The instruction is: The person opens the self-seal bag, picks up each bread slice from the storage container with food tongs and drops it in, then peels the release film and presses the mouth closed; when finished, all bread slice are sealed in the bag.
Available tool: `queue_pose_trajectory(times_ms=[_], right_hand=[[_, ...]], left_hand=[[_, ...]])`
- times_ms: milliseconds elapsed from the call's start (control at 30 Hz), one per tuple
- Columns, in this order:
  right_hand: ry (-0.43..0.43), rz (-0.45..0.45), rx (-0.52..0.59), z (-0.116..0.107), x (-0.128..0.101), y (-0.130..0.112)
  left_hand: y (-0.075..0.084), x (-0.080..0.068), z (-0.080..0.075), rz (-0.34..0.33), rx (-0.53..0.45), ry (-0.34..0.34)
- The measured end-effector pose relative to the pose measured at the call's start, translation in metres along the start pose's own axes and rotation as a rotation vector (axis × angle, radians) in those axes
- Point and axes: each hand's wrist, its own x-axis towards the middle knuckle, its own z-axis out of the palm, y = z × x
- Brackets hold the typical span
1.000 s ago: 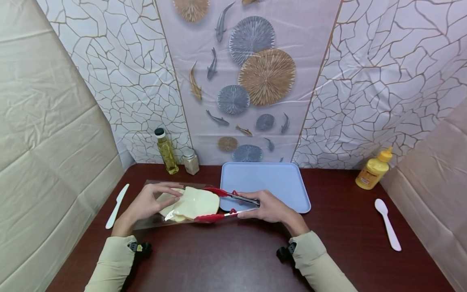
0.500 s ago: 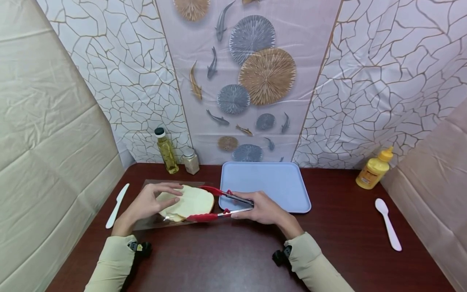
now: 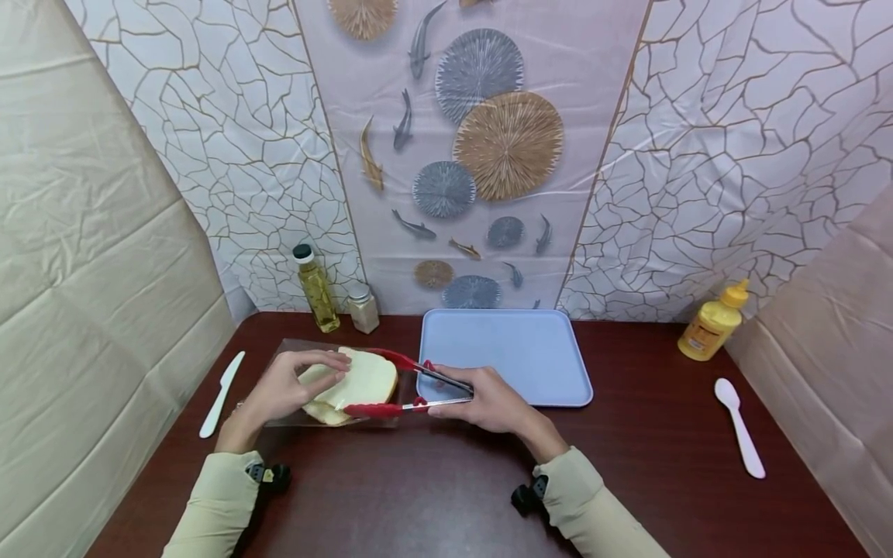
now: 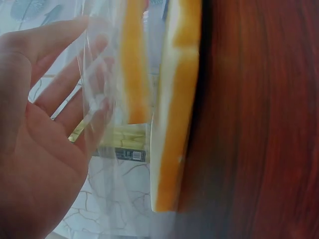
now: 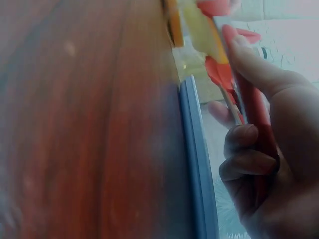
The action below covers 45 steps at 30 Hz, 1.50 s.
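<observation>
My right hand (image 3: pixel 484 399) grips a pair of red-tipped metal tongs (image 3: pixel 446 402), whose arms reach left on either side of a slice of bread (image 3: pixel 370 373). Another bread slice (image 3: pixel 324 412) lies under it, partly covered; in the left wrist view the upper slice (image 4: pixel 133 74) is raised off the lower slice (image 4: pixel 174 124). A clear plastic bag (image 3: pixel 289 346) surrounds the bread. My left hand (image 3: pixel 289 384) is over the bag's left part, fingers extended and thumb apart, touching the film (image 4: pixel 97 64). In the right wrist view, my fingers curl round the tongs (image 5: pixel 254 109).
A light blue tray (image 3: pixel 509 356) lies behind my right hand. An oil bottle (image 3: pixel 317 291) and a small shaker jar (image 3: pixel 363 310) stand at the back left. A white knife (image 3: pixel 222 395) lies far left; a yellow squeeze bottle (image 3: pixel 713 322) and white spoon (image 3: pixel 741 426) are at the right.
My right hand and the tongs have moved left, and the upper bread slice has shifted left with them, further over the bag. My left hand has barely moved.
</observation>
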Motion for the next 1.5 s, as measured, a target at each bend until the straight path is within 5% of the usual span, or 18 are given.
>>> queue_pose_trajectory(times_ms=[533,1033,1500], right_hand=[[0.018,0.003,-0.029,0.015,0.005,-0.015],[0.0,0.044,-0.313,0.027,0.013,-0.043],[0.027,0.033,-0.255,0.033,0.009,-0.044]], left_hand=[[0.0,0.002,0.0,-0.016,-0.041,-0.008],[0.0,0.0,-0.001,-0.073,-0.057,-0.04],[-0.003,-0.001,0.002,-0.042,-0.067,-0.01]])
